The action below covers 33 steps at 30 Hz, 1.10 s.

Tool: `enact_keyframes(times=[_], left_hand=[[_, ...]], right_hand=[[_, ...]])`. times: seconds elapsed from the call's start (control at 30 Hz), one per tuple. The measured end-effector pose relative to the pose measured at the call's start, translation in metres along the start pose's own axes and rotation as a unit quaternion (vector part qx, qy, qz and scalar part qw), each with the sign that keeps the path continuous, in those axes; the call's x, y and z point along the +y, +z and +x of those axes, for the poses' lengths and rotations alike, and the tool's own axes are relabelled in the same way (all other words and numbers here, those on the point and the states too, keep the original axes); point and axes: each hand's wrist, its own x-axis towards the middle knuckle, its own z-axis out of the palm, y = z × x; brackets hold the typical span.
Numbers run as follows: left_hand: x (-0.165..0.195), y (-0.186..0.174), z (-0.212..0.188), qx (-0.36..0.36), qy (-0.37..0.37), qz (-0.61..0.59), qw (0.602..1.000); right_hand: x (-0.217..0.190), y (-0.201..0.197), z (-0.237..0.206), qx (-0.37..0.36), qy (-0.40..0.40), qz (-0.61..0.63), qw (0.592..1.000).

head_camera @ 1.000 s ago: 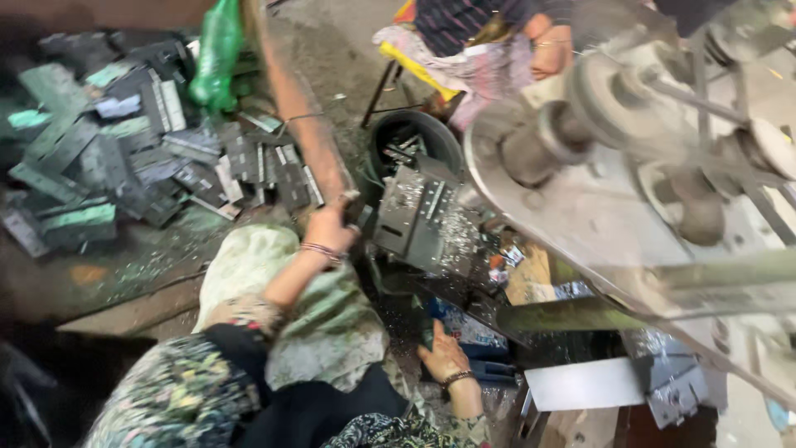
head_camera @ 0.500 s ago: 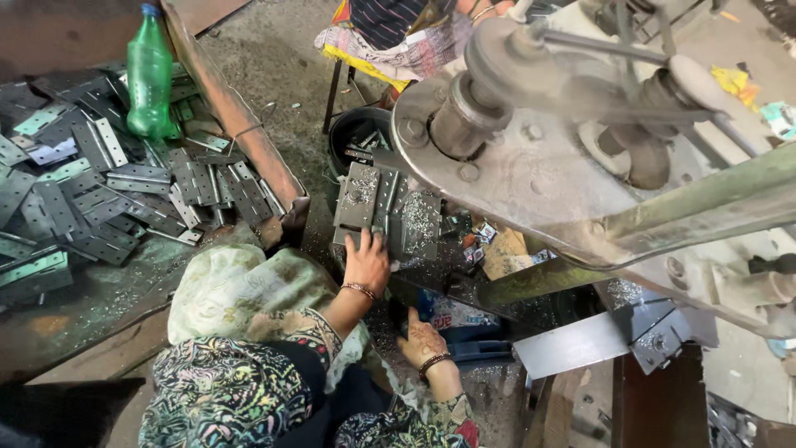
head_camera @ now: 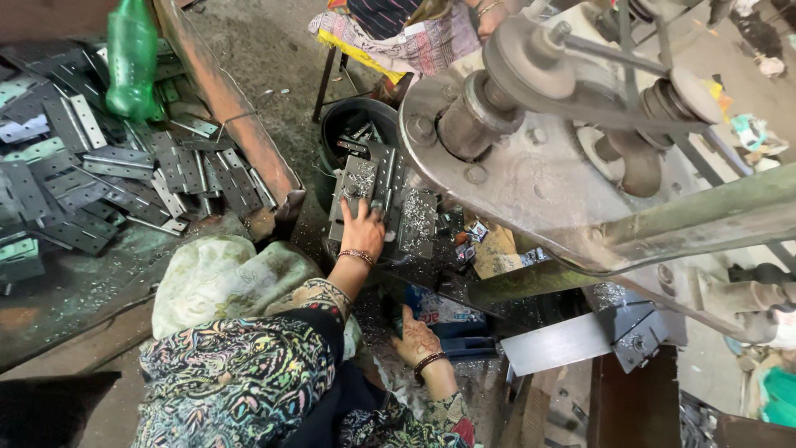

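Observation:
My left hand (head_camera: 362,231), with a bangle at the wrist, reaches forward onto a stack of grey perforated metal plates (head_camera: 383,192) on the machine's bed. Its fingers close over the near edge of one plate. My right hand (head_camera: 414,337) lies lower down, close to my lap, beside a blue object (head_camera: 439,309). Its fingers point toward a dark part, and their grip is hidden. My patterned sleeves and a pale cloth (head_camera: 220,278) fill the lower left.
Several flat hinge plates (head_camera: 124,170) are heaped on a rusty tray at left, beside a green plastic bottle (head_camera: 131,58). A black bucket (head_camera: 355,124) holds more plates. A large belt-driven press (head_camera: 539,141) looms at right. Another person sits on a stool (head_camera: 398,37) at the top.
The view has swung, so the plate pile and bottle sit further left. My left hand has slid forward from the tray's corner onto the plate stack. My right hand stays low.

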Motion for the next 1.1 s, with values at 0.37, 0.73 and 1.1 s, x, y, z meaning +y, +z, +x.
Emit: enact_keyframes(times=[0.37,0.73,1.1], left_hand=[[0.002,-0.025,0.005,-0.025,-0.006,-0.007,1.0],[-0.008,-0.028,-0.004,-0.061,0.042,0.049,0.996],[-0.015,-0.03,0.016,-0.025,0.044,0.076,0.996]], right_hand=[[0.002,0.034,0.004,-0.022,0.107,0.03,0.994],[0.034,0.05,0.02,0.032,0.023,0.014,0.999],[0.021,0.088,0.01,0.141,-0.006,0.077,0.987]])
